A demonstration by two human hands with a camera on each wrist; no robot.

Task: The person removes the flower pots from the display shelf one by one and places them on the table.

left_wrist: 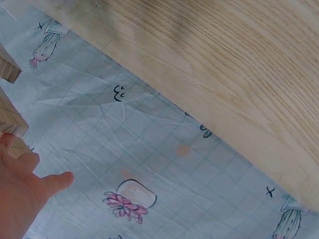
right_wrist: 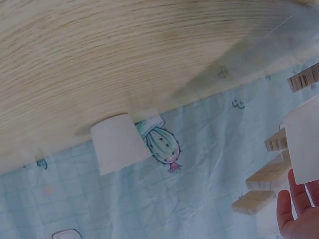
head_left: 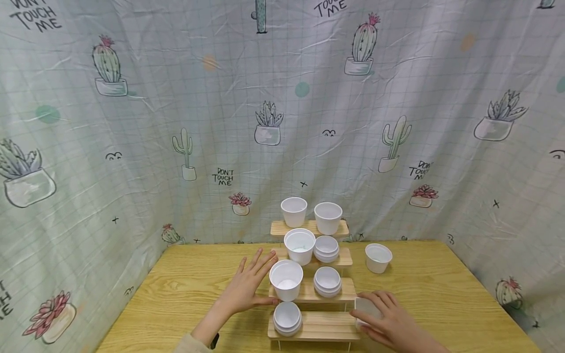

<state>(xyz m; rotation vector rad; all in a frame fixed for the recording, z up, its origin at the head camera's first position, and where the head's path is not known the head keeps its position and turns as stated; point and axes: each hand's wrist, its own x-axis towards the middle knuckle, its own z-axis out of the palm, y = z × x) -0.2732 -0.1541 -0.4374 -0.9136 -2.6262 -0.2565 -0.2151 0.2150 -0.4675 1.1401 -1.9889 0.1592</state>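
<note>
A tiered wooden display stand (head_left: 326, 326) carries white plastic cups on its steps. My left hand (head_left: 249, 289) is at the stand's left side, fingers spread, with fingertips right at the step ends. In the left wrist view a wooden step end (left_wrist: 12, 122) meets the fingers of that hand (left_wrist: 22, 184). My right hand (head_left: 388, 318) grips a white cup (head_left: 366, 310) beside the right end of the lowest step. In the right wrist view, fingers (right_wrist: 284, 209) show under this cup (right_wrist: 305, 144). On the lowest step's left sits a short ridged cup (head_left: 287, 319).
Taller cups stand at left on the middle steps, such as one cup (head_left: 286, 287), with ridged cups (head_left: 327, 284) at right. Two cups top the stand. Another white cup (head_left: 378, 260) stands on the wooden table (head_left: 190, 279), right of the stand. A cactus-print curtain (head_left: 309, 162) hangs behind.
</note>
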